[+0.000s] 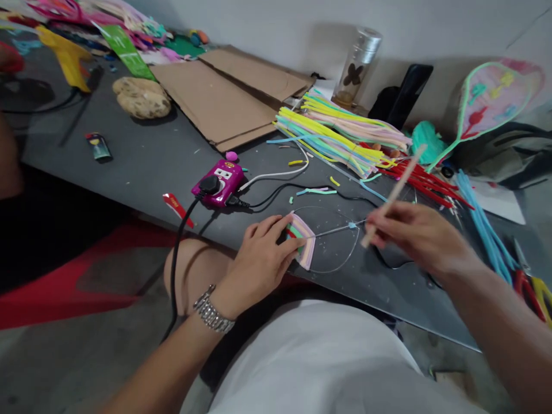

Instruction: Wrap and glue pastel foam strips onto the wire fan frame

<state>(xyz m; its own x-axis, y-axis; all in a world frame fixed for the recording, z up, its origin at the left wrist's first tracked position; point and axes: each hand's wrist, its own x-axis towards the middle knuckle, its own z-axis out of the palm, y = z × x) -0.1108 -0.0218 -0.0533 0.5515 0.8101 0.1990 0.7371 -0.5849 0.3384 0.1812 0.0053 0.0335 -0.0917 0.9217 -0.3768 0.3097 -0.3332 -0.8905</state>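
Note:
On the near edge of the grey table, my left hand (267, 247) grips the left side of a curved rainbow-striped piece made of pipe cleaners (307, 244); the fingers cover part of it. The piece lies in a thin wire hoop (354, 253), whose straight wire stem runs to the right with a small blue wrap (352, 225) at the joint. Slightly above the hoop's right side, my right hand (409, 233) pinches a pale pink pipe cleaner (399, 190), tilted and a little blurred.
A magenta power strip (219, 183) with black cables stands left of the hoop. Behind lie pipe cleaner bundles (332, 141), cardboard (224, 100) and a bottle (356, 69). Scissors (532, 287) lie at right. At far left are a yellow glue gun (69, 57) and another person's arm (8, 161).

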